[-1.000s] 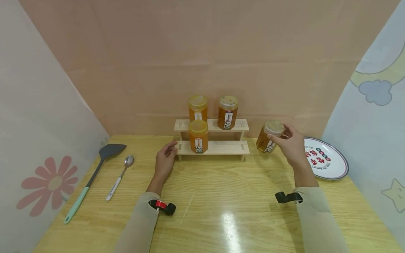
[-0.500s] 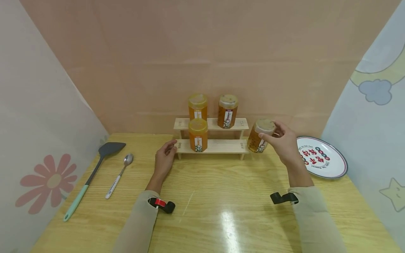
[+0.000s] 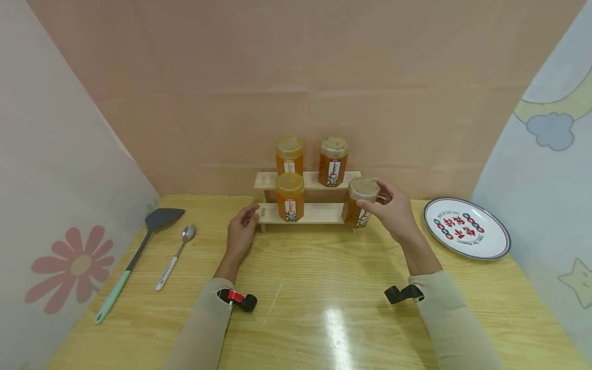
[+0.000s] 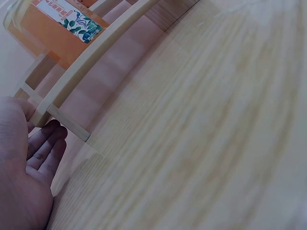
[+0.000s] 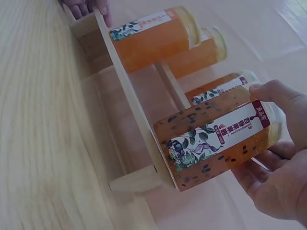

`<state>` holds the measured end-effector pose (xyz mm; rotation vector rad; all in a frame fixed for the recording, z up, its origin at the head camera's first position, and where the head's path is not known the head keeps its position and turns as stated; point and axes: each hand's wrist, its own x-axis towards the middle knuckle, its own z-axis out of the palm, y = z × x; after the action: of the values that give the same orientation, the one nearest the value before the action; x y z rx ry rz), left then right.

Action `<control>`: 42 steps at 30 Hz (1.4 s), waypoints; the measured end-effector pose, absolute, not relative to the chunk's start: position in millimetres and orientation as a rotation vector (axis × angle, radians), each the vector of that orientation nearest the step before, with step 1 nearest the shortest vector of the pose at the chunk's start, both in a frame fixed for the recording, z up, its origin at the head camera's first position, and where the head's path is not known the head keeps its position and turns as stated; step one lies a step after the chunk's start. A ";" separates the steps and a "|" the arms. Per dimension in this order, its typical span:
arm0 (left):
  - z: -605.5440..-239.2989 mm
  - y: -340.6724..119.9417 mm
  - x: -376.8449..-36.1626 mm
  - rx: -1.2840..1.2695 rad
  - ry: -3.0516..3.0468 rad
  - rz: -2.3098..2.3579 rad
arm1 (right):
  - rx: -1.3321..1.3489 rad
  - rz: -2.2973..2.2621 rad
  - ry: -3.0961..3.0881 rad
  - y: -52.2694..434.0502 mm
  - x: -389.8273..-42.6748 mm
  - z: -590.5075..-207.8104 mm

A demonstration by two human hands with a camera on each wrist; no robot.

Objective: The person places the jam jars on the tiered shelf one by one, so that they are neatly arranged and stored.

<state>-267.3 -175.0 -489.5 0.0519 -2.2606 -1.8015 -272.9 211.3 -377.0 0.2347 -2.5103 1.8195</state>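
The right hand [image 3: 392,211] grips a seeded jar [image 3: 358,203] by its lid end, holding it at the right end of the wooden rack's [image 3: 314,214] lower shelf. At nine o'clock from the jar an orange jar [image 3: 290,197] stands on that shelf, and further at nine o'clock the left hand [image 3: 240,235], fingers relaxed, touches the rack's left end.

Peach wall [image 3: 296,77] — glossy wooden table [image 3: 324,308]

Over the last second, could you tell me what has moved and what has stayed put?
The right hand, gripping the seeded jar by its lid, carried it leftward from near the plate to the right end of the rack's lower shelf. The left hand stayed at the rack's left end; the other three jars, spoon and spatula did not move.
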 end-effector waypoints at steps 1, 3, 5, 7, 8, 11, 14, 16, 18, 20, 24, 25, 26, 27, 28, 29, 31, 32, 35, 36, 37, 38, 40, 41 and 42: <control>-489.6 -174.5 -267.0 0.053 -2.258 -1.802 | 0.248 1.823 -2.507 209.2 -273.3 -377.8; -489.6 -173.3 -266.7 0.055 -2.259 -1.806 | 0.262 1.819 -2.506 205.9 -274.0 -380.1; -489.5 -172.6 -266.8 0.052 -2.266 -1.807 | 0.276 1.826 -2.496 203.5 -274.3 -382.8; -489.3 -172.0 -267.4 0.049 -2.273 -1.809 | 0.295 1.831 -2.483 201.9 -274.5 -385.8; -489.3 -171.9 -267.7 0.045 -2.275 -1.810 | 0.304 1.829 -2.477 201.4 -274.5 -387.2; -489.5 -171.8 -268.8 0.035 -2.280 -1.813 | 0.345 1.832 -2.463 201.3 -274.0 -389.5; -490.5 -172.1 -268.9 0.033 -2.276 -1.823 | 0.380 1.864 -2.461 204.9 -272.4 -388.2; -491.0 -172.5 -268.6 0.038 -2.274 -1.830 | 0.393 1.896 -2.457 209.2 -271.0 -386.2; -490.8 -173.0 -268.1 0.044 -2.275 -1.832 | 0.404 1.925 -2.450 214.6 -269.8 -384.3; -490.4 -173.5 -267.7 0.052 -2.276 -1.829 | 0.408 1.929 -2.444 219.2 -268.9 -382.9; -488.7 -174.4 -266.5 0.058 -2.281 -1.815 | 0.436 1.916 -2.421 224.5 -268.9 -382.2; -488.3 -174.6 -266.2 0.059 -2.281 -1.811 | 0.445 1.919 -2.410 224.7 -269.4 -382.5; -487.9 -174.8 -266.0 0.061 -2.281 -1.808 | 0.460 1.928 -2.392 224.7 -270.2 -383.0; -487.5 -174.9 -265.7 0.062 -2.282 -1.805 | 0.476 1.934 -2.374 224.2 -271.0 -383.6; -487.3 -175.0 -265.5 0.065 -2.282 -1.802 | 0.483 1.943 -2.357 223.3 -271.8 -384.3; -487.6 -175.3 -265.7 0.066 -2.282 -1.802 | 0.489 1.950 -2.340 222.1 -272.6 -385.0; -487.1 -175.5 -265.6 0.067 -2.282 -1.805 | 0.488 1.959 -2.303 218.9 -274.1 -386.4; -487.1 -175.6 -265.9 0.064 -2.281 -1.810 | 0.485 1.956 -2.286 217.1 -274.8 -387.2; -487.5 -176.4 -266.7 0.058 -2.277 -1.819 | 0.449 1.936 -2.262 210.8 -275.7 -389.9; -487.1 -176.4 -266.7 0.056 -2.273 -1.821 | 0.440 1.932 -2.255 208.4 -275.7 -390.8; -487.3 -176.5 -266.9 0.055 -2.273 -1.820 | 0.431 1.929 -2.247 205.7 -275.8 -391.7; -487.3 -176.6 -267.0 0.054 -2.271 -1.817 | 0.422 1.929 -2.241 203.1 -275.9 -392.7; -487.2 -176.3 -266.8 0.057 -2.269 -1.810 | 0.409 1.927 -2.234 197.7 -275.4 -394.1; -487.0 -176.1 -266.6 0.060 -2.269 -1.805 | 0.407 1.928 -2.229 195.1 -275.3 -395.1; -487.2 -176.0 -266.4 0.062 -2.269 -1.804 | 0.406 1.927 -2.222 192.6 -275.6 -396.2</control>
<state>-266.4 -176.0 -487.2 0.0620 -2.2694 -1.8042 -275.6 192.6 -396.2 0.4062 -2.2221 1.9269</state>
